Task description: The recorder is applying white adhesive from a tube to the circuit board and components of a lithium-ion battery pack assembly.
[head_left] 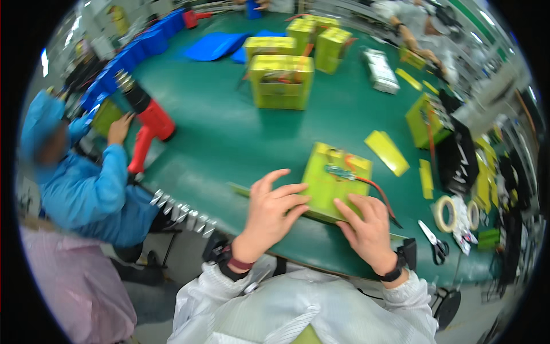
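A yellow-green battery pack (322, 182) lies near the table's front edge, with a small green circuit board (340, 172) and red and black wires on top. The spread fingertips of my left hand (268, 211) touch the pack's left side. My right hand (368, 227) grips its near right edge, fingers over the top and thumb at the front. A thin yellow-green strip (239, 188) sticks out to the left of the pack, partly hidden by my left hand. Beyond my right fingers, a yellow sheet piece (387, 153) lies flat.
Several battery packs (281, 86) stand at the back. A red heat gun (153, 121) lies left, near a co-worker in blue (86, 183). Scissors (433, 243), tape rolls (444, 214) and another pack (425, 121) are on the right. Another person's hand works at the far right.
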Demonstrator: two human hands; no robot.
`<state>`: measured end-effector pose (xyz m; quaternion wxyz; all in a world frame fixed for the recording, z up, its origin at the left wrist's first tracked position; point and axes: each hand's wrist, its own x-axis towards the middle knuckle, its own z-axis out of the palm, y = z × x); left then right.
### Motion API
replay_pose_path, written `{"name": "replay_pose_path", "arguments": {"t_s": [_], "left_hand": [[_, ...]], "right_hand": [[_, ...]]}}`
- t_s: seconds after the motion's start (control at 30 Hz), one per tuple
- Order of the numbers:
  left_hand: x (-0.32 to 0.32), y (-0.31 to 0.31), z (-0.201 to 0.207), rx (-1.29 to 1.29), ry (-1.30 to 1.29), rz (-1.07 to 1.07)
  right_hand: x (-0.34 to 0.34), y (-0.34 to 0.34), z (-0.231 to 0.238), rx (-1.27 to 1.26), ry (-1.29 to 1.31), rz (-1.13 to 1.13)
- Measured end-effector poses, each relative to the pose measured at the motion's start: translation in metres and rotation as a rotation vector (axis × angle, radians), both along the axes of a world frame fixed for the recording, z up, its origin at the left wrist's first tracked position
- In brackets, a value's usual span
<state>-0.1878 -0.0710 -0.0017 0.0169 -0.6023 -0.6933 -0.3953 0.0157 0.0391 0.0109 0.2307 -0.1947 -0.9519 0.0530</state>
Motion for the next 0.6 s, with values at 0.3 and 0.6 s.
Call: {"name": "replay_pose_path", "arguments": {"t_s": [0.3, 0.6], "left_hand": [[0.013, -0.071, 0.0, 0.154, -0.213, 0.029], [-0.011, -0.171, -0.085, 0.388, -1.12, 0.638]], "right_hand": [[0.001, -0.01, 0.007, 0.056, -0.076, -0.02], [-0.002, -0.009, 0.005, 0.044, -0.076, -0.016]]}}
